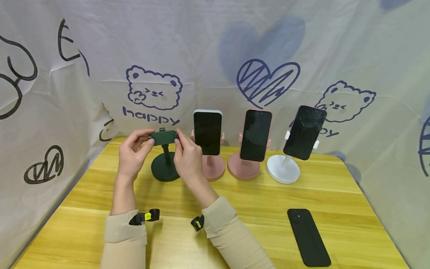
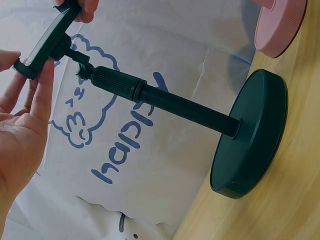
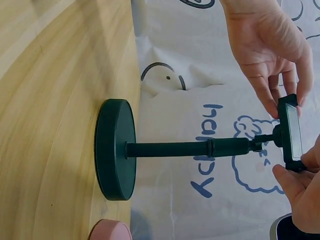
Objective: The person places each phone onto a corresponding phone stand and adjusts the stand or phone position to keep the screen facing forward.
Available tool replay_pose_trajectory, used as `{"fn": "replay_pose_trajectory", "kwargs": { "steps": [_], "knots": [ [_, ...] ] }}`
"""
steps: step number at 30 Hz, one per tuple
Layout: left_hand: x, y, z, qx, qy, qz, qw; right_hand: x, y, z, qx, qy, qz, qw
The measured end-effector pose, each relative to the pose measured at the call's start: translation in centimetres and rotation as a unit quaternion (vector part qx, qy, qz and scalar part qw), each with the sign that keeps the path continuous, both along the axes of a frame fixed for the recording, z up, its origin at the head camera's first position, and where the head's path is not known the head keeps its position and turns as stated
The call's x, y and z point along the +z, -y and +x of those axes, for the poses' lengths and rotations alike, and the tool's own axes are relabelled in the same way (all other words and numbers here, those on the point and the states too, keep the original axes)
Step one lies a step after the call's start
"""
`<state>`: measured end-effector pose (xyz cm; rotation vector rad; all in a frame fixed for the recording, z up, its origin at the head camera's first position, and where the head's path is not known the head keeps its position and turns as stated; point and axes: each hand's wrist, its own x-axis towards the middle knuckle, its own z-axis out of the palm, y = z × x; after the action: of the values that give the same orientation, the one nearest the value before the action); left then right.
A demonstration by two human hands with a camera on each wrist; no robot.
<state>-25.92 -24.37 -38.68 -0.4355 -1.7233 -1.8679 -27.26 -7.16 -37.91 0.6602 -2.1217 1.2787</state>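
A dark green phone stand (image 1: pixel 165 164) stands upright on its round base at the left back of the table. At its top sits a clamp head (image 1: pixel 163 138), tilted back, with no phone in it. My left hand (image 1: pixel 132 154) pinches the left end of that head between thumb and fingers. The other end is pinched by my right hand (image 1: pixel 189 157). In the left wrist view the pole, ribbed collar (image 2: pixel 117 83) and round base show fully. The right wrist view shows both hands at the head's two side arms.
To the right stand two pink stands (image 1: pixel 244 166) and a white stand (image 1: pixel 283 169), each bearing a phone (image 1: pixel 256 135). A black phone (image 1: pixel 309 237) lies face down at the table's front right. Behind hangs a printed cloth (image 1: pixel 208 45).
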Motion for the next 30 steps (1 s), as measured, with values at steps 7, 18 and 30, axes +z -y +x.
{"fn": "replay_pose_trajectory", "kwargs": {
  "steps": [7,18,30],
  "knots": [
    [0.0,-0.3,-0.1,-0.004,0.005,0.009,0.9999,0.1,-1.0,0.7,0.047,0.024,-0.013,0.9985],
    [0.1,-0.3,0.0,0.007,0.017,0.007,0.9998,0.5,-5.7,2.9,0.053,-0.094,-0.018,0.994],
    [0.2,-0.4,0.1,0.01,0.028,0.012,0.9995,1.3,-12.1,4.5,0.02,-0.154,0.003,0.9878]
  ]
}}
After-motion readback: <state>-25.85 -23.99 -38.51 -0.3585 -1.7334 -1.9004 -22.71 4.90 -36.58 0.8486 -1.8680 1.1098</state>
